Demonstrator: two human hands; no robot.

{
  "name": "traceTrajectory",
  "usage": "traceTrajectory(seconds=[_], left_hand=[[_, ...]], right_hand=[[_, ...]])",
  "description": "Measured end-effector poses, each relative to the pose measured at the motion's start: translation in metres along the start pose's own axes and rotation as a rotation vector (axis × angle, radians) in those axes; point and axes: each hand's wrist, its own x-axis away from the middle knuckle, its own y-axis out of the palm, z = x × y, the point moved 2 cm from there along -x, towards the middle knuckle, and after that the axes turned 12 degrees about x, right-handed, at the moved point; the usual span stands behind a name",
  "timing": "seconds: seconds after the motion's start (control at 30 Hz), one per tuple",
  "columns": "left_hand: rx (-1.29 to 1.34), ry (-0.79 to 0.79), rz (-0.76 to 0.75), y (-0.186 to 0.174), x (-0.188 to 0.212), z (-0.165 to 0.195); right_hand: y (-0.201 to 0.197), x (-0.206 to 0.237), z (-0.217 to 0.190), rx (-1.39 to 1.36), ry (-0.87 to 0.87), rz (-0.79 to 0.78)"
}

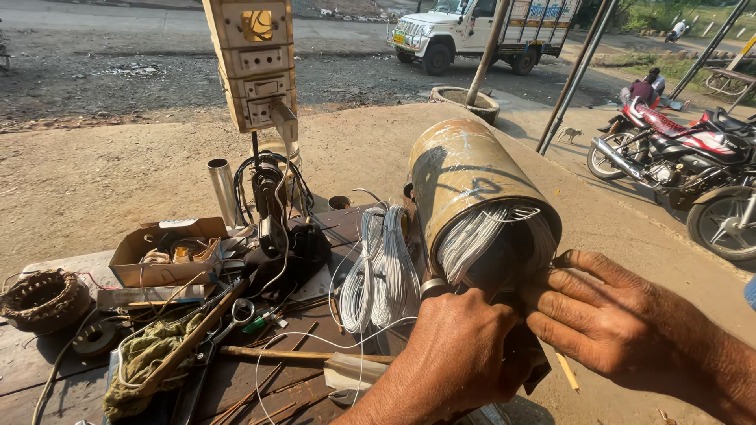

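Note:
A rusty metal cylinder (pixel 461 177), a motor stator, lies tilted on the workbench with its open end toward me. White insulated wire coils (pixel 480 236) fill its bore. My left hand (pixel 457 354) presses against the lower rim of the open end, fingers curled on the wires there. My right hand (pixel 610 319) rests flat against the right side of the rim, fingers pointing left and touching the cylinder. More loops of white wire (pixel 382 271) hang beside the cylinder on its left. A thin wooden stick (pixel 567 372) pokes out below my right hand.
The dark workbench (pixel 260 378) carries a cardboard box of parts (pixel 161 256), a wound copper coil (pixel 43 299), a spanner (pixel 236 315), a greenish rag (pixel 146 358) and sticks. A switchboard post (pixel 252 63) stands behind. Motorcycles (pixel 685 157) and a white truck (pixel 472 31) are parked beyond.

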Motion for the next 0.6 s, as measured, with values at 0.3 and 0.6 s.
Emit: traceTrajectory(seconds=[0.3,0.6], left_hand=[[0.023,-0.047,-0.051,0.000,-0.004,0.002],[-0.032,-0.015,0.079,0.001,-0.002,0.005]], right_hand=[[-0.008,-0.026,0.009,0.017,0.030,0.025],[-0.014,-0.030,0.005,0.056,0.065,0.087]])
